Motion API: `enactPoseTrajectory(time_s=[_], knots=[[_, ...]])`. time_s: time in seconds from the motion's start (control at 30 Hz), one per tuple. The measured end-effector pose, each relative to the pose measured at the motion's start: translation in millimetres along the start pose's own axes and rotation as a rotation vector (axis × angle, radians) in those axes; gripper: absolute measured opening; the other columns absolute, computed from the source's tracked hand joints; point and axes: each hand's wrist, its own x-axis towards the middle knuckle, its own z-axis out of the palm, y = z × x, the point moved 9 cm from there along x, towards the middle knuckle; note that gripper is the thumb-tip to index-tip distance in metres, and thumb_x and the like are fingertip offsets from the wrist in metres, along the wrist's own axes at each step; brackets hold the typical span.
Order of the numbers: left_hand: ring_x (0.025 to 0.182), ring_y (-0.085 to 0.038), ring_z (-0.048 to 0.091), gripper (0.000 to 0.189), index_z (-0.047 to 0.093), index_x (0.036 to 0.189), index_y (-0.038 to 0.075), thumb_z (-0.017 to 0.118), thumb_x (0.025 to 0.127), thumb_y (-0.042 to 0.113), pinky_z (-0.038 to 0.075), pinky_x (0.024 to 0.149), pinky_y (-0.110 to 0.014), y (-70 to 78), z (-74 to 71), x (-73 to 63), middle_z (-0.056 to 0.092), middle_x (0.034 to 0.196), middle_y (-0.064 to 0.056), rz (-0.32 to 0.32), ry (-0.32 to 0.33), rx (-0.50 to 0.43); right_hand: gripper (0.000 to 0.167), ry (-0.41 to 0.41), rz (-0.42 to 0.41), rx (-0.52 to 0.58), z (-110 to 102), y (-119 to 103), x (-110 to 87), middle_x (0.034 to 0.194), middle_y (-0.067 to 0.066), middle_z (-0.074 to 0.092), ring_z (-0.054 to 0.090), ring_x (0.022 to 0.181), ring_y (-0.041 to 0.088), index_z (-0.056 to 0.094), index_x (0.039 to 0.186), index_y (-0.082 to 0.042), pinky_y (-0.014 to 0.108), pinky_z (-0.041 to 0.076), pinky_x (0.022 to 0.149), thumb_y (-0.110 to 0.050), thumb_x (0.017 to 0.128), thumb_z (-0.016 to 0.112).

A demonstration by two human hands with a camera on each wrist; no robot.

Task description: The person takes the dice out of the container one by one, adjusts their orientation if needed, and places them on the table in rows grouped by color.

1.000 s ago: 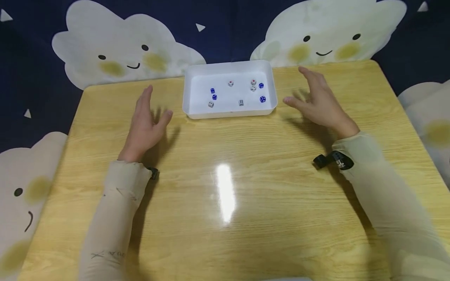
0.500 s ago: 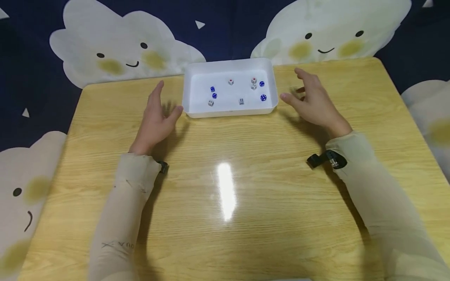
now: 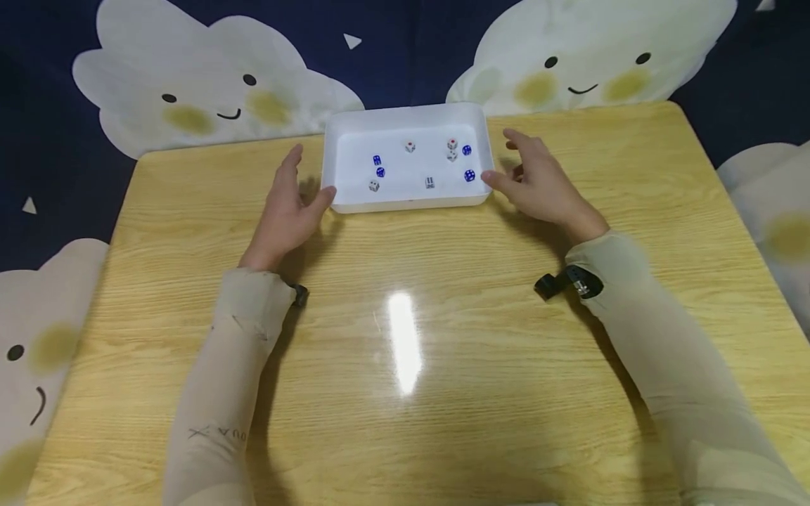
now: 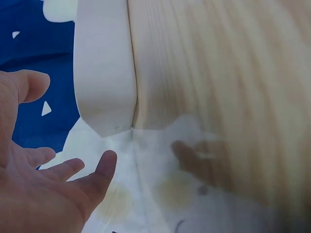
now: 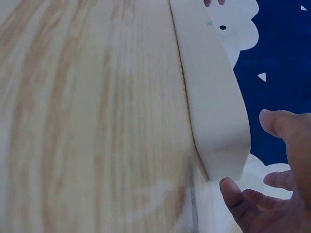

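A white rectangular tray (image 3: 411, 205) stands at the table's far edge, holding several white dice (image 3: 429, 183) and several blue dice (image 3: 470, 176). At its left end is my left hand (image 3: 287, 214), thumb tip over the front left corner in the head view. The left wrist view shows that hand (image 4: 53, 191) with fingers spread beside the tray wall (image 4: 104, 63). My right hand (image 3: 538, 183) is at the right end, thumb by the rim and fingers loosely bent. In the right wrist view, this hand (image 5: 272, 194) is near the tray's end; contact is hard to tell.
The wooden table (image 3: 354, 337) stretches in front of the tray, with a bright light reflection in its middle. Behind it hangs a dark blue cloth (image 3: 405, 42) with white clouds. A pale edge of something shows at the bottom of the head view.
Both hands have moved inward to the tray's ends, the left one rightward and the right one leftward. The tray and the dice keep their places.
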Motion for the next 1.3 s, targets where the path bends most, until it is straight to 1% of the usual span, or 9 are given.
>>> enactPoseTrajectory(time_s=[0.23, 0.33, 0.53, 0.7, 0.9, 1.03, 1.17, 1.2, 1.3], knots=[[0.157, -0.042, 0.029, 0.086, 0.006, 0.167, 0.008, 0.058, 0.102, 0.030, 0.038, 0.124, -0.052, 3.7, 11.1, 7.8, 0.014, 0.174, -0.015, -0.003, -0.057, -0.058, 0.084, -0.032, -0.004, -0.009, 10, -5, 4.3, 0.161, 0.022, 0.038, 0.058, 0.122, 0.039, 0.016, 0.166, -0.008, 0.053, 0.048, 0.106, -0.040, 0.102, 0.060], [0.155, -0.042, 0.033, 0.082, 0.005, 0.166, 0.005, 0.054, 0.105, 0.028, 0.040, 0.122, -0.051, 4.5, 15.3, 9.2, 0.015, 0.174, -0.016, -0.004, -0.078, -0.035, 0.081, -0.043, -0.008, -0.027, 13, -9, 5.0, 0.162, 0.022, 0.037, 0.058, 0.128, 0.041, 0.015, 0.166, -0.005, 0.055, 0.048, 0.111, -0.033, 0.104, 0.059], [0.153, -0.040, 0.040, 0.074, 0.004, 0.166, 0.004, 0.047, 0.108, 0.021, 0.044, 0.120, -0.048, 5.6, 16.9, 9.1, 0.020, 0.172, -0.018, 0.004, -0.092, 0.003, 0.074, -0.037, -0.040, -0.044, 16, -15, 5.6, 0.159, 0.024, 0.039, 0.056, 0.136, 0.043, 0.020, 0.165, -0.004, 0.053, 0.048, 0.115, -0.025, 0.105, 0.058], [0.151, -0.039, 0.043, 0.068, 0.011, 0.165, 0.001, 0.045, 0.107, 0.012, 0.047, 0.117, -0.045, 5.8, 18.0, 9.3, 0.020, 0.173, -0.018, 0.032, -0.085, 0.029, 0.068, -0.019, -0.049, -0.018, 17, -15, 6.6, 0.158, 0.026, 0.041, 0.057, 0.137, 0.043, 0.027, 0.163, -0.004, 0.050, 0.048, 0.116, -0.018, 0.104, 0.059], [0.150, -0.038, 0.044, 0.063, 0.017, 0.164, -0.001, 0.043, 0.108, 0.011, 0.046, 0.119, -0.047, 7.9, 19.5, 9.0, 0.026, 0.170, -0.022, 0.045, -0.093, 0.067, 0.065, -0.028, -0.006, -0.024, 18, -11, 6.4, 0.163, 0.025, 0.038, 0.055, 0.140, 0.041, 0.026, 0.162, -0.003, 0.049, 0.047, 0.117, -0.016, 0.104, 0.054], [0.151, -0.036, 0.043, 0.061, 0.019, 0.163, -0.002, 0.041, 0.108, 0.012, 0.044, 0.120, -0.049, 14.2, 19.6, 10.0, 0.032, 0.167, -0.023, 0.063, -0.118, 0.140, 0.064, -0.013, 0.037, -0.021, 16, -8, 4.9, 0.166, 0.020, 0.037, 0.055, 0.140, 0.039, 0.027, 0.162, -0.005, 0.049, 0.049, 0.115, -0.016, 0.104, 0.051], [0.129, -0.036, 0.057, 0.061, 0.018, 0.163, -0.002, 0.037, 0.108, 0.017, 0.047, 0.111, -0.047, 12.8, 19.9, 11.3, 0.043, 0.159, -0.028, 0.006, -0.166, 0.255, 0.063, 0.012, 0.068, -0.010, 16, -7, 4.3, 0.167, 0.016, 0.037, 0.061, 0.134, 0.035, 0.029, 0.162, -0.008, 0.046, 0.056, 0.106, -0.015, 0.103, 0.052], [0.121, -0.035, 0.058, 0.061, 0.018, 0.163, -0.002, 0.036, 0.108, 0.018, 0.047, 0.108, -0.048, 11.8, 19.9, 11.5, 0.045, 0.157, -0.029, -0.012, -0.175, 0.282, 0.063, 0.014, 0.074, -0.007, 17, -8, 4.3, 0.167, 0.015, 0.036, 0.062, 0.133, 0.035, 0.029, 0.162, -0.009, 0.045, 0.057, 0.103, -0.015, 0.103, 0.052], [0.099, -0.037, 0.054, 0.061, 0.018, 0.163, -0.001, 0.034, 0.108, 0.019, 0.045, 0.097, -0.047, 8.9, 20.4, 11.2, 0.058, 0.138, -0.035, -0.055, -0.194, 0.322, 0.063, 0.008, 0.093, -0.010, 20, -8, 4.9, 0.169, 0.013, 0.033, 0.061, 0.135, 0.032, 0.029, 0.162, -0.011, 0.042, 0.059, 0.099, -0.015, 0.103, 0.051]])
